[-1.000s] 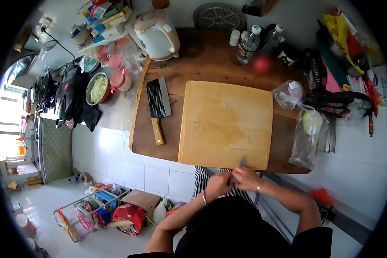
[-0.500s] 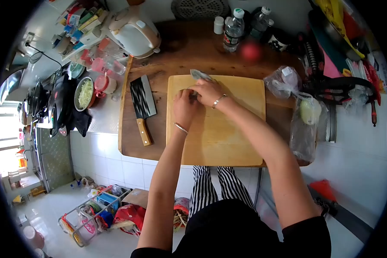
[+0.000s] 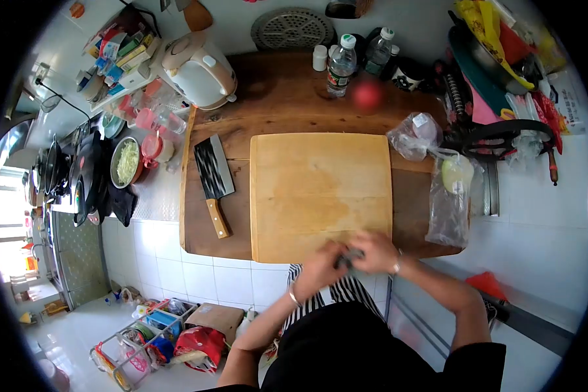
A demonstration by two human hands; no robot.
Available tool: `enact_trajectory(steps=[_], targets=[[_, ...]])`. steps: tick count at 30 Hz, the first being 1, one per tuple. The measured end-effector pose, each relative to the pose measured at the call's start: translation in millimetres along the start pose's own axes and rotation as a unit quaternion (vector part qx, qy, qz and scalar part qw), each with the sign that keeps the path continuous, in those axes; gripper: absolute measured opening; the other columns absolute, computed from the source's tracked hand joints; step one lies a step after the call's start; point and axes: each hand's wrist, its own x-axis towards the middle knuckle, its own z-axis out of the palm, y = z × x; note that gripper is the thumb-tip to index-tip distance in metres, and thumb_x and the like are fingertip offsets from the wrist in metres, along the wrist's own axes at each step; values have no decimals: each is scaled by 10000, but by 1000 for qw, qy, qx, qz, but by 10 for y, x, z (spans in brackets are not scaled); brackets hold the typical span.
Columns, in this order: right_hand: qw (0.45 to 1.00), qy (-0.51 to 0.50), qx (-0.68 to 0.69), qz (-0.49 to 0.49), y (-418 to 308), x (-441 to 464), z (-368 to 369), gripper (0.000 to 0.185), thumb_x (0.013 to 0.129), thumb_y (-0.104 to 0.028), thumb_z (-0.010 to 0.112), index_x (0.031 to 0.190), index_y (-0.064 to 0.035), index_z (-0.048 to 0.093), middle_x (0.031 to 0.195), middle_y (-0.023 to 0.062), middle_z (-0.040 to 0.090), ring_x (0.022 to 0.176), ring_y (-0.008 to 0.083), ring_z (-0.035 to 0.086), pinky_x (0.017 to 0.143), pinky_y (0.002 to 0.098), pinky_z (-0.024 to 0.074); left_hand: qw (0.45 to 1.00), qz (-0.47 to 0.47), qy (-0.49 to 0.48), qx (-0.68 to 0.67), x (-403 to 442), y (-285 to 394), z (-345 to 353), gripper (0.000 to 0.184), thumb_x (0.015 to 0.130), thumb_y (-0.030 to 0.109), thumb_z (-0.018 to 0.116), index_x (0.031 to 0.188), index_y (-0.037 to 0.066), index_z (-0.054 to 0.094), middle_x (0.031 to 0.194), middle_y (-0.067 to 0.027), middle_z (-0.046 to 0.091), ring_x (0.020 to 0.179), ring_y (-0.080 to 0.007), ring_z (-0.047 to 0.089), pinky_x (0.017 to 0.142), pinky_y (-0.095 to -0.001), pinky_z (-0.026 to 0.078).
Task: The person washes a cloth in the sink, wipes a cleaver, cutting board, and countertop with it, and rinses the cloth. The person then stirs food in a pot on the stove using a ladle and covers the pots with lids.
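Note:
Both my hands are at the near edge of the wooden cutting board (image 3: 320,189), close to my body. Between them is a small, crumpled grey-green cloth (image 3: 350,257), mostly covered by my fingers. My left hand (image 3: 321,268) is closed around its left side. My right hand (image 3: 374,252), slightly blurred, grips the other side. Damp-looking darker patches mark the board's surface. To the left of the board a cleaver (image 3: 214,173) with a wooden handle lies flat on the table.
A clear plastic bag (image 3: 449,209) with a pale green vegetable lies right of the board. An electric kettle (image 3: 199,72) and water bottles (image 3: 341,65) stand at the back. A bowl of shredded vegetable (image 3: 127,162) sits on the left counter.
My hands have moved from the board's far left part back to its near edge, bringing the cloth along. The view has shifted slightly.

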Motion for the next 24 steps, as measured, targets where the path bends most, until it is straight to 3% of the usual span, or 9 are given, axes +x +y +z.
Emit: enact_trajectory(steps=[2, 4, 5, 7, 9, 12, 16, 20, 24], targets=[[995, 82, -28, -53, -61, 743, -94, 301, 675, -169, 607, 973, -155, 647, 830, 104, 555, 770, 299, 577, 653, 403, 481, 979, 78, 176, 73, 336, -192, -432, 299, 635, 26, 689, 909, 31, 571, 817, -138, 571, 725, -283, 575, 648, -355, 482], [985, 115, -70, -106, -133, 1558, -135, 226, 721, -158, 600, 935, -162, 672, 849, 109, 570, 829, 296, 581, 703, 405, 472, 961, -56, 248, 106, 667, -338, -863, 228, 675, 50, 672, 887, 52, 589, 820, -149, 565, 735, -318, 569, 656, -387, 472], [970, 161, -92, -160, -33, 1987, -14, 208, 730, -157, 597, 923, -162, 676, 856, 109, 578, 858, 299, 580, 724, 407, 473, 938, -18, 300, 171, 849, -499, -996, 214, 686, 45, 673, 885, 44, 593, 833, -156, 570, 725, -321, 570, 654, -390, 473], [950, 205, -110, -211, 228, 2438, 85, 191, 740, -156, 595, 911, -163, 680, 864, 108, 586, 886, 302, 580, 746, 410, 474, 927, -52, 326, 177, 1124, -820, -1098, 217, 703, 60, 663, 908, 40, 596, 887, -156, 595, 808, -331, 574, 707, -405, 472], [955, 185, -173, -156, 418, 2573, 74, 245, 734, -108, 600, 949, -198, 677, 918, 41, 597, 947, 253, 561, 790, 378, 458, 927, -34, 316, 199, 1406, -1019, -991, 228, 701, 75, 663, 916, 39, 596, 892, -155, 598, 830, -336, 568, 730, -412, 465], [983, 135, -124, -30, 848, 2268, -192, 288, 736, -90, 601, 1000, -186, 666, 996, 52, 584, 975, 253, 563, 825, 361, 461, 940, -14, 290, 179, 1784, -857, -601, 247, 696, 100, 648, 931, 43, 597, 909, -154, 603, 858, -349, 553, 776, -429, 444], [971, 209, -110, 29, 1309, 1430, -501, 352, 710, -137, 641, 1058, -151, 589, 1019, 95, 540, 937, 307, 566, 799, 397, 480, 955, 81, 224, 176, 2150, -620, 98, 269, 661, 85, 627, 927, 52, 603, 894, -151, 598, 837, -342, 554, 754, -425, 452], [954, 202, -188, 116, 1470, 613, -361, 329, 710, -165, 657, 1019, -91, 572, 986, 116, 527, 903, 313, 562, 754, 409, 488, 972, 90, 131, 174, 1907, -289, 514, 298, 645, 116, 655, 931, 51, 599, 914, -146, 599, 865, -336, 559, 764, -416, 470], [957, 182, -165, 156, 1058, -255, 191, 345, 691, -195, 679, 1000, -84, 570, 942, 120, 507, 850, 310, 565, 694, 417, 494, 977, 130, 9, 171, 1065, -156, 774, 308, 661, 140, 659, 942, 41, 579, 929, -142, 586, 913, -333, 551, 757, -413, 476]])
